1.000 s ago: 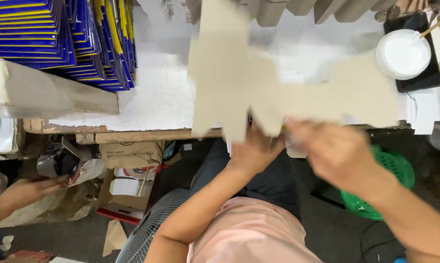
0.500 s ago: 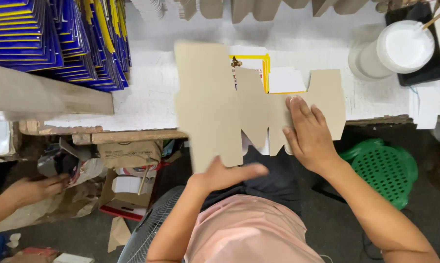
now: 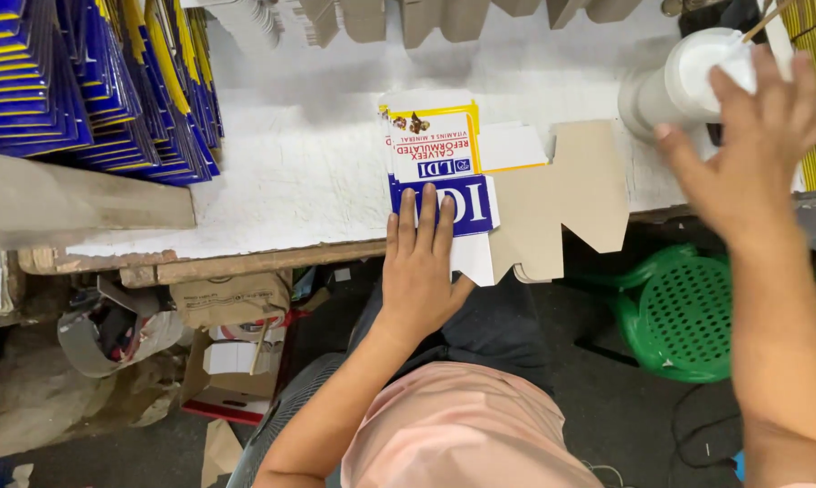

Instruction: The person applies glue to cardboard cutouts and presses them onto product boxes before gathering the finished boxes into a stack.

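Left hand (image 3: 421, 271) flat, grip apart, pressing folded carton (image 3: 480, 185) at frame centre, on desk (image 3: 281, 181) edge. Right hand (image 3: 751, 149) upper right, grip apart, fingers spread over white cup (image 3: 674, 86). Blue stacks (image 3: 82, 81) upper left.

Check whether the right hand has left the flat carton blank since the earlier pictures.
Yes. The right hand has lifted off the carton blank and gone right and away, to the white tub at the table's far corner.
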